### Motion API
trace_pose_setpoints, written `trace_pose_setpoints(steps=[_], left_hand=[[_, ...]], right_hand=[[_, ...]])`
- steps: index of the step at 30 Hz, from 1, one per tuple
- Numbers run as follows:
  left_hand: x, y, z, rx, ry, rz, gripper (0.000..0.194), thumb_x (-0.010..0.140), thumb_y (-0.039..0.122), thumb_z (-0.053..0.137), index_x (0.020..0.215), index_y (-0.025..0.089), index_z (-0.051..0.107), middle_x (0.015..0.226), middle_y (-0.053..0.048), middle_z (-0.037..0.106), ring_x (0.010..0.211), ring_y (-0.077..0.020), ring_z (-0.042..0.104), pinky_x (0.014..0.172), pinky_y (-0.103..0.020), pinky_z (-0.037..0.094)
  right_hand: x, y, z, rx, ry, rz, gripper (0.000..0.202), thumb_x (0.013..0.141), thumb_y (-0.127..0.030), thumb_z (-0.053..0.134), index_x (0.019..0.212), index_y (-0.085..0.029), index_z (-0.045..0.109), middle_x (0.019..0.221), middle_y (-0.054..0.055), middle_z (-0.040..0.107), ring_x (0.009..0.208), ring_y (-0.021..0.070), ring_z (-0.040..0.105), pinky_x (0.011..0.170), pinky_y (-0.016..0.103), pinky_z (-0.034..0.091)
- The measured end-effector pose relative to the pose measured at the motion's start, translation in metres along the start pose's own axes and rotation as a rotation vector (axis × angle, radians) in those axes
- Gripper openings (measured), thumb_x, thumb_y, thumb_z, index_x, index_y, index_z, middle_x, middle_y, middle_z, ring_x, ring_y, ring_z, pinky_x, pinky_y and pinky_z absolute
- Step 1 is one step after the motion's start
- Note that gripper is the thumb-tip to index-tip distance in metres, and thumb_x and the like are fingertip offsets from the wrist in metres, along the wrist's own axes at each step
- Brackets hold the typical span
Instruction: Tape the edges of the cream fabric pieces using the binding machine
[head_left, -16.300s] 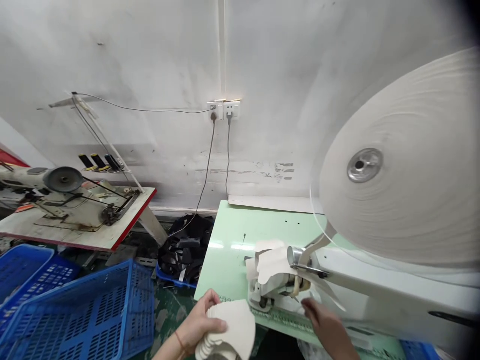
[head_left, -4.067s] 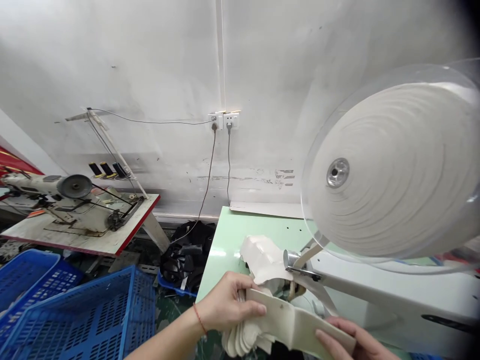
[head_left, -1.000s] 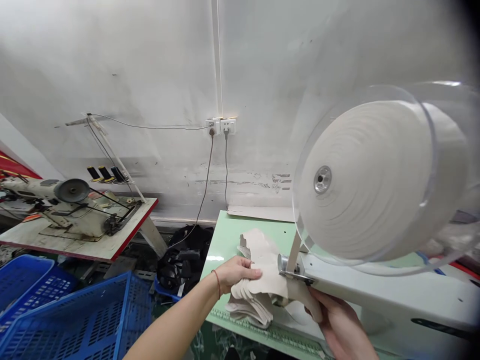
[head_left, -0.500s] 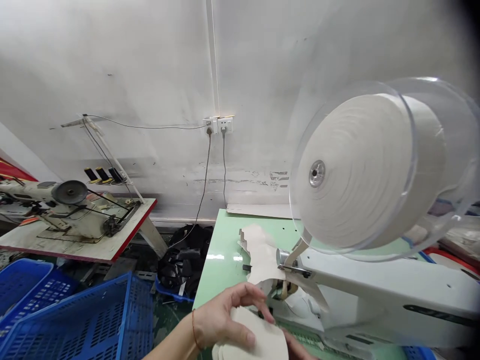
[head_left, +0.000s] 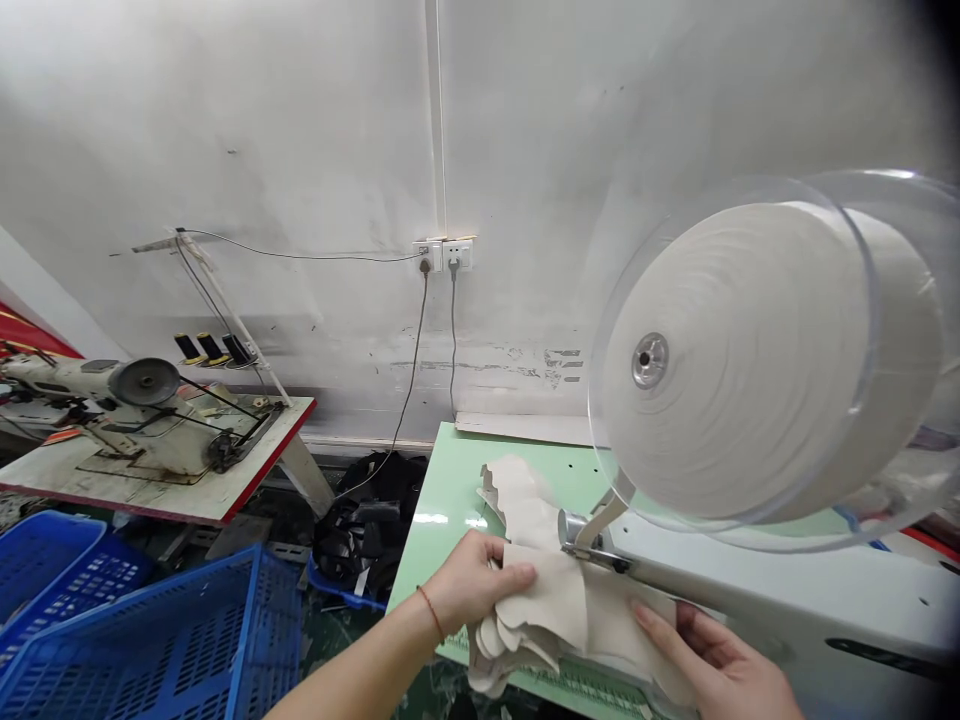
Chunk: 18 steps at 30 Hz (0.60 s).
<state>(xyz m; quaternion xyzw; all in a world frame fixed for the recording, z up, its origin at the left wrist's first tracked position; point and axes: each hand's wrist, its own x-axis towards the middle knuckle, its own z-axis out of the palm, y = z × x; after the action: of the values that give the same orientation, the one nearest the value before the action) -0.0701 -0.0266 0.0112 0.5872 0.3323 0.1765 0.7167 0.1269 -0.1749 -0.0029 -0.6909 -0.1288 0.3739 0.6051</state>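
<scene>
My left hand [head_left: 491, 580] is closed on a stack of cream fabric pieces [head_left: 544, 600], thumb on top and fingers beneath. Several curved layers fan out under the top one. At the right, my right hand [head_left: 712, 655] pinches the end of a cream piece [head_left: 619, 620], its thumb tip on the cloth. The pieces are held in front of a white machine arm [head_left: 757, 570], just below its metal guide [head_left: 596, 553]. A white tape [head_left: 607, 510] runs down to this guide from a large roll [head_left: 742, 360]. More cream pieces [head_left: 521, 500] lie behind the guide.
The machine stands on a green tabletop [head_left: 442, 480] against the wall. Left of it are a blue tub of black scraps [head_left: 367, 540], blue crates [head_left: 142, 640] and an older sewing machine [head_left: 165, 420] on a red-edged table. Two cords hang from a wall socket [head_left: 442, 255].
My hands have moved up and apart, bringing the cream pieces up toward the guide. My right hand, mostly hidden earlier, now shows at the right with a piece stretched out. The view has shifted slightly.
</scene>
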Motion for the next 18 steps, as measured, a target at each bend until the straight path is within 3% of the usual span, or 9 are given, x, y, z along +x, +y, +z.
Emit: trace_pose_setpoints(steps=[4, 10, 14, 18], left_hand=[[0.017, -0.013, -0.003, -0.173, -0.064, -0.119, 0.061, 0.047, 0.058, 0.083, 0.076, 0.007, 0.070, 0.068, -0.005, 0.063, 0.061, -0.0131, 0.054, 0.059, -0.026, 0.042], [0.031, -0.015, -0.009, -0.300, -0.110, -0.178, 0.063, 0.042, 0.052, 0.088, 0.079, 0.005, 0.069, 0.071, -0.008, 0.065, 0.064, -0.0150, 0.058, 0.064, -0.029, 0.043], [0.037, -0.017, -0.005, -0.308, -0.075, -0.183, 0.064, 0.042, 0.059, 0.086, 0.073, 0.006, 0.066, 0.066, -0.006, 0.063, 0.059, -0.0139, 0.055, 0.059, -0.027, 0.039], [0.014, -0.028, 0.002, -0.339, -0.044, -0.091, 0.064, 0.057, 0.073, 0.070, 0.053, 0.012, 0.053, 0.049, 0.002, 0.048, 0.048, -0.0075, 0.041, 0.051, -0.023, 0.027]], right_hand=[[0.008, -0.002, 0.012, 0.162, -0.051, 0.091, 0.042, 0.047, -0.039, 0.089, 0.080, -0.018, 0.076, 0.089, 0.005, 0.076, 0.090, 0.0256, 0.068, 0.068, 0.020, 0.057], [0.019, -0.004, 0.020, 0.230, -0.025, 0.098, 0.056, 0.042, -0.029, 0.091, 0.094, -0.016, 0.074, 0.096, 0.007, 0.076, 0.099, 0.0302, 0.065, 0.064, 0.023, 0.059], [0.029, -0.007, 0.027, 0.297, 0.025, 0.085, 0.046, 0.039, -0.023, 0.089, 0.081, -0.013, 0.072, 0.075, 0.006, 0.074, 0.071, 0.0272, 0.068, 0.049, 0.028, 0.056], [0.016, 0.010, 0.033, 0.415, 0.018, 0.118, 0.039, 0.046, -0.033, 0.089, 0.077, -0.017, 0.071, 0.062, 0.002, 0.071, 0.051, 0.0158, 0.059, 0.045, 0.024, 0.051]])
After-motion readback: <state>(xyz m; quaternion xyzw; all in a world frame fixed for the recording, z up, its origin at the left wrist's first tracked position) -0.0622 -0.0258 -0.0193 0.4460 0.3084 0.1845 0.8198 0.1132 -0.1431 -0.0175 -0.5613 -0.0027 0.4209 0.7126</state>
